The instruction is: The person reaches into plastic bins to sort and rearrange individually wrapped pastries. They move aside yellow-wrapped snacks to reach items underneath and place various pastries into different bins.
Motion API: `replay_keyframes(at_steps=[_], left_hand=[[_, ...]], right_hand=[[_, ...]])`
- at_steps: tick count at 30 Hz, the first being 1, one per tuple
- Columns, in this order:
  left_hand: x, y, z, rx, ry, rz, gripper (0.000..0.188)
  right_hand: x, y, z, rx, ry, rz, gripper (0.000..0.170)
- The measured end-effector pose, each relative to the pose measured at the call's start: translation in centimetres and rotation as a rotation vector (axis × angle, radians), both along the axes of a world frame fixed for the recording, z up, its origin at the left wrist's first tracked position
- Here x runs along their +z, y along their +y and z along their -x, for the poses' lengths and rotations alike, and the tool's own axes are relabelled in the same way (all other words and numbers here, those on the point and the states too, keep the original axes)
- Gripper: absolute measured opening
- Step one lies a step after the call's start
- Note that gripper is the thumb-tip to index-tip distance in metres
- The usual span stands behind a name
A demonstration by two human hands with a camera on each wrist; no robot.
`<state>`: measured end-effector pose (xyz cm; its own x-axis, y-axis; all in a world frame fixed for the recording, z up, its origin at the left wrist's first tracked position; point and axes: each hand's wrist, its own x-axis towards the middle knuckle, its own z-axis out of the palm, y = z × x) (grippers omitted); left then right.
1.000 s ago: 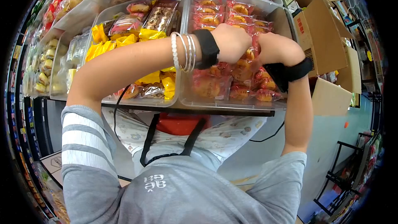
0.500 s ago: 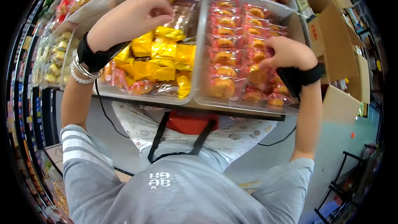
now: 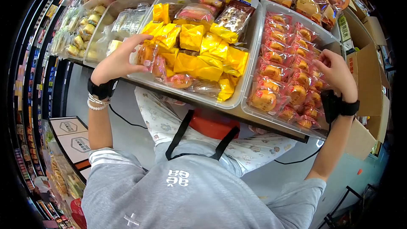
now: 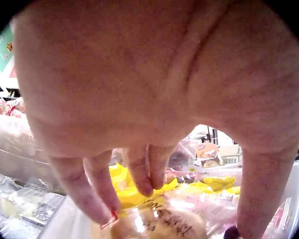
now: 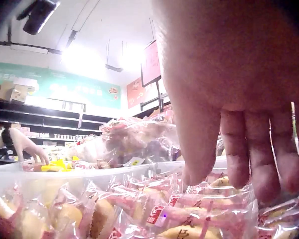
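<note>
My left hand (image 3: pixel 121 59) is at the left side of a clear bin (image 3: pixel 227 103), its thumb and fingers spread apart around a clear-wrapped pastry (image 3: pixel 148 52). In the left wrist view the fingers point down beside the wrapped pastry (image 4: pixel 159 225); contact is hard to tell. Yellow packets (image 3: pixel 197 65) lie to the right of that hand. Over the right edge of another bin, my right hand (image 3: pixel 338 73) hangs with loosely bent fingers above rows of red-and-clear wrapped pastries (image 3: pixel 271 71). The right wrist view shows its fingers (image 5: pixel 263 180) pointing down, nothing visibly held.
Smaller bins of wrapped rolls (image 3: pixel 87 29) stand at the left. More bagged buns (image 3: pixel 307 4) are in a bin behind. Open cardboard boxes (image 3: pixel 369 74) stand at the right, and a dark cable (image 3: pixel 296 161) hangs below the table edge.
My left hand came off the pastry rows, crossed the yellow packets and lowered to the left side of their bin. My right hand moved to the right edge of the pastry rows. The head view shifted.
</note>
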<state>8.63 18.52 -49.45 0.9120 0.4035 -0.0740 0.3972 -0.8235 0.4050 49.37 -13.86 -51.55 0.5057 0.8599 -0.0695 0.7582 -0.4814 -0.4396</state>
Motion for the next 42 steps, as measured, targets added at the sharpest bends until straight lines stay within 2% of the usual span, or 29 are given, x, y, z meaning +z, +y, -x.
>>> replay_keyframes(at_steps=[2,4,6,8,9,11,14,16,17,18,20,22,23,24,26,27,28,30,32,34,35,36,38,40,42], left_hand=[[-0.2,0.2,0.1,-0.083,-0.015,-0.003,0.062],[-1.3,1.3,0.1,-0.124,-0.029,-0.046,0.060],[-1.7,2.1,-0.1,-0.168,-0.040,-0.089,0.059],[-1.6,2.3,-0.5,-0.257,-0.122,-0.328,0.056],[-1.4,2.2,-0.8,-0.263,-0.125,-0.327,0.056],[-0.3,1.9,-1.5,-0.071,-0.151,-0.021,0.055],[3.2,-2.7,-5.0,-0.096,-0.248,0.004,0.052],[5.0,-5.8,-8.5,-0.257,-0.296,-0.129,0.051],[4.7,-7.0,-10.3,-0.335,-0.328,-0.144,0.052],[4.5,-8.3,-12.3,-0.417,-0.363,-0.157,0.054],[4.4,-11.5,-16.0,-0.457,-0.247,-0.190,0.056],[3.2,-13.6,-19.7,-0.515,-0.285,-0.191,0.057],[2.6,-14.1,-21.1,-0.558,-0.308,-0.201,0.058],[2.2,-14.5,-22.0,-0.577,-0.311,-0.191,0.058],[1.4,-15.1,-23.7,-0.683,-0.507,-0.170,0.058],[1.3,-15.4,-24.3,-0.781,-0.508,0.009,0.057],[1.1,-15.6,-24.6,-0.797,-0.508,0.021,0.057],[0.7,-16.1,-24.6,-0.881,-0.334,0.210,0.053],[-1.2,-16.7,-24.6,-0.918,-0.316,0.395,0.046],[-1.5,-18.4,-24.2,-0.794,-0.020,0.308,0.040],[-1.7,-18.4,-24.2,-0.856,-0.081,0.199,0.034],[-1.7,-18.6,-24.1,-0.861,-0.077,0.205,0.034],[-1.5,-18.9,-23.9,-0.799,0.000,0.007,0.029],[-2.3,-19.0,-23.9,-0.796,-0.027,-0.030,0.026],[-3.3,-19.2,-23.7,-0.795,-0.052,-0.069,0.024]], right_hand=[[-0.4,0.4,0.6,0.050,0.026,-0.045,0.024],[-0.8,0.9,1.2,0.149,0.018,-0.104,0.024],[-0.6,1.4,1.9,0.141,0.032,-0.082,0.024],[-0.2,1.7,2.9,0.220,-0.017,-0.116,0.025],[0.0,1.9,3.4,0.240,0.021,-0.145,0.024],[0.5,2.3,4.3,0.259,0.062,-0.193,0.022],[0.7,2.8,5.4,0.317,0.114,-0.289,0.016],[0.2,3.1,5.7,0.521,0.256,-0.467,0.015],[1.0,3.1,6.2,0.569,0.363,-0.430,0.013],[1.1,2.8,6.7,0.564,0.515,-0.433,0.013],[1.1,2.5,7.9,0.482,0.752,-0.604,0.020],[1.2,2.3,7.3,0.417,0.662,-0.703,0.024],[1.4,1.9,6.2,0.329,0.656,-0.626,0.020],[1.9,1.4,5.1,0.325,0.657,-0.592,0.017],[3.5,-0.2,3.9,0.313,0.631,-0.442,0.017],[4.0,-1.2,3.4,0.309,0.597,-0.386,0.016],[4.4,-2.0,2.9,0.289,0.596,-0.386,0.016],[5.1,-3.3,2.1,0.432,0.485,-0.156,0.018],[5.1,-3.5,2.2,0.411,0.500,-0.064,0.019],[3.8,-3.1,1.9,0.385,0.468,0.135,0.019],[3.3,-2.6,2.0,0.350,0.411,0.235,0.020],[3.0,-2.2,2.5,0.344,0.418,0.236,0.020],[1.8,-1.6,3.4,0.337,0.145,0.324,0.019],[0.6,-1.2,3.9,0.313,0.131,0.387,0.023],[0.3,-1.3,5.0,0.252,-0.087,0.404,0.019]])
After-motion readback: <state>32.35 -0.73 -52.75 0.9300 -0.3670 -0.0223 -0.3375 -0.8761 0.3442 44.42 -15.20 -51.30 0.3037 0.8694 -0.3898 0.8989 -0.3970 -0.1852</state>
